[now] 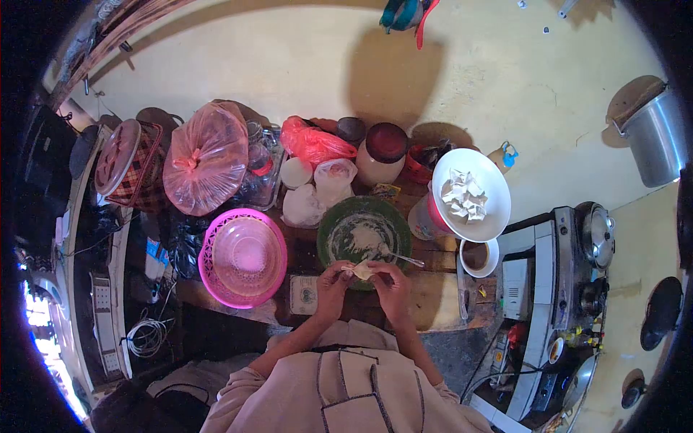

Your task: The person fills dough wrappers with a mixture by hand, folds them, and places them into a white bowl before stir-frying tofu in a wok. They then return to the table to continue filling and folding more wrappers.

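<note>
My left hand (333, 290) and my right hand (393, 291) meet at the table's front. Between their closed fingertips is a small, thin, pale piece of dough (363, 270), its edges partly covered by my fingers. Just beyond stands a green bowl (399, 224), its inside smeared with white, floury matter (367, 237). A metal spoon (406, 258) leans over that bowl's right side. Farther right, a white bowl (499, 206) holds several folded white pieces (464, 195) that look like filled dough wrappers.
A pink basket (205, 265) stands left, near a square patterned box (303, 294). Behind are a tied plastic bag (206, 162), a red bag (314, 141) and a dark-lidded jar (380, 169). At right are a cup of brown liquid (476, 255), a knife (462, 292) and a stove (567, 263).
</note>
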`<state>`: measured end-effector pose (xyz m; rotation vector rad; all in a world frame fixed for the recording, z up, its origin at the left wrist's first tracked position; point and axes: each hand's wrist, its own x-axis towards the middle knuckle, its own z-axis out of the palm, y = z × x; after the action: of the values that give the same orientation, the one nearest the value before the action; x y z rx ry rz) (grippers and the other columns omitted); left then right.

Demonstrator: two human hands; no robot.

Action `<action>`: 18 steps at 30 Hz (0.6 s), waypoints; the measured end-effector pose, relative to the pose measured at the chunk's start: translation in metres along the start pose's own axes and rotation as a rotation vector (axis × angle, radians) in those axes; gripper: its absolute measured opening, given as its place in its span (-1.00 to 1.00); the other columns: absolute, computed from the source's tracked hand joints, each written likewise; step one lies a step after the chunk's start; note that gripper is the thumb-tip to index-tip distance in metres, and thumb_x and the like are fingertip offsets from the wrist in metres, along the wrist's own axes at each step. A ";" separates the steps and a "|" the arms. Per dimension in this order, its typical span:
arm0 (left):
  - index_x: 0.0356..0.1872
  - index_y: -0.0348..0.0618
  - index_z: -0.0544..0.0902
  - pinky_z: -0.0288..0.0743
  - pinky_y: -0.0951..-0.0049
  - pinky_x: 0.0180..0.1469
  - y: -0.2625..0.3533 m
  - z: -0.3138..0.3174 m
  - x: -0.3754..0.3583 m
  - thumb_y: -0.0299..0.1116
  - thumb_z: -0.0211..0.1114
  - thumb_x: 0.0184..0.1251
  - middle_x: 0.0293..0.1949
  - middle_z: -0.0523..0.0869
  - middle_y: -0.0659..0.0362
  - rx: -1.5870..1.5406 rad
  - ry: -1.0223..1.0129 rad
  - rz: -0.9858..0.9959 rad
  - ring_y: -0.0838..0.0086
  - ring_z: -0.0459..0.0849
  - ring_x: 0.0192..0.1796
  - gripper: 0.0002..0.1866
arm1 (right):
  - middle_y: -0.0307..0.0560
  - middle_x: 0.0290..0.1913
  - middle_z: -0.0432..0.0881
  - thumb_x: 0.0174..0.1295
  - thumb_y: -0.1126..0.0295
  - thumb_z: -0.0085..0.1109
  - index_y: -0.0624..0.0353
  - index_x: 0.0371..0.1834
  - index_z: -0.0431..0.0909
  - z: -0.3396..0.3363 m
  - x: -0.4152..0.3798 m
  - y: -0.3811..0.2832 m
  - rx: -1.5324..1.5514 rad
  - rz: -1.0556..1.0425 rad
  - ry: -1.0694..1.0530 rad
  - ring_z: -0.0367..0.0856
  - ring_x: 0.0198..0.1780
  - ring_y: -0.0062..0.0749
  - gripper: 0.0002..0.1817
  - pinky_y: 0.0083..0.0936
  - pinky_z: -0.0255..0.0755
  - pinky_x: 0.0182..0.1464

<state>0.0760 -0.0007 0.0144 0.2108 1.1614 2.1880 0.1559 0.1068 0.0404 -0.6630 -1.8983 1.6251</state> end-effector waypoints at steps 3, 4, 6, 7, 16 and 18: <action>-0.27 -0.23 0.55 0.41 0.59 -0.15 0.004 0.000 0.000 -0.47 0.14 0.20 -0.28 0.55 0.22 0.214 0.009 0.064 0.58 0.51 -0.22 -0.89 | -0.11 -0.27 0.57 -0.03 0.61 0.21 0.22 -0.34 0.42 0.005 -0.001 0.000 0.250 0.119 0.071 0.55 -0.21 -0.49 -0.80 -0.58 0.44 -0.16; -0.28 -0.24 0.56 0.40 0.61 -0.16 0.007 0.001 0.000 -0.48 0.14 0.20 -0.30 0.54 0.23 0.302 0.018 0.081 0.60 0.50 -0.23 -0.90 | -0.12 -0.26 0.56 -0.03 0.60 0.22 0.23 -0.34 0.41 0.006 -0.001 0.002 0.327 0.135 0.099 0.54 -0.21 -0.52 -0.80 -0.59 0.44 -0.16; -0.30 -0.24 0.58 0.39 0.62 -0.19 0.012 0.003 -0.001 -0.53 0.15 0.17 -0.34 0.55 0.23 0.523 0.042 0.170 0.61 0.50 -0.27 -0.90 | -0.10 -0.27 0.56 -0.03 0.60 0.22 0.22 -0.33 0.39 0.007 -0.002 0.002 0.278 0.101 0.100 0.55 -0.22 -0.51 -0.78 -0.59 0.44 -0.16; -0.31 -0.24 0.58 0.39 0.63 -0.21 0.015 0.005 -0.001 -0.55 0.15 0.15 -0.36 0.55 0.24 0.634 0.052 0.215 0.62 0.50 -0.29 -0.90 | -0.09 -0.27 0.56 -0.03 0.60 0.23 0.22 -0.32 0.38 0.007 -0.002 0.002 0.254 0.084 0.101 0.55 -0.22 -0.51 -0.76 -0.60 0.44 -0.16; -0.32 -0.26 0.62 0.41 0.62 -0.21 0.029 0.013 -0.001 -0.68 0.20 0.00 -0.35 0.60 0.18 0.726 0.063 0.183 0.56 0.55 -0.28 -0.81 | -0.13 -0.32 0.56 -0.01 0.61 0.20 0.23 -0.36 0.39 0.009 0.000 -0.009 0.259 0.062 0.083 0.54 -0.24 -0.53 -0.81 -0.58 0.45 -0.21; -0.31 -0.25 0.62 0.42 0.62 -0.21 0.033 0.013 0.000 -0.69 0.19 0.01 -0.34 0.60 0.18 0.663 0.010 0.174 0.56 0.55 -0.27 -0.80 | -0.15 -0.34 0.55 -0.02 0.59 0.22 0.21 -0.37 0.41 0.007 0.000 -0.002 0.163 0.031 0.092 0.54 -0.26 -0.54 -0.81 -0.60 0.43 -0.24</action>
<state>0.0663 -0.0049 0.0484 0.5961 1.9031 1.8656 0.1517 0.1015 0.0420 -0.6895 -1.6780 1.7174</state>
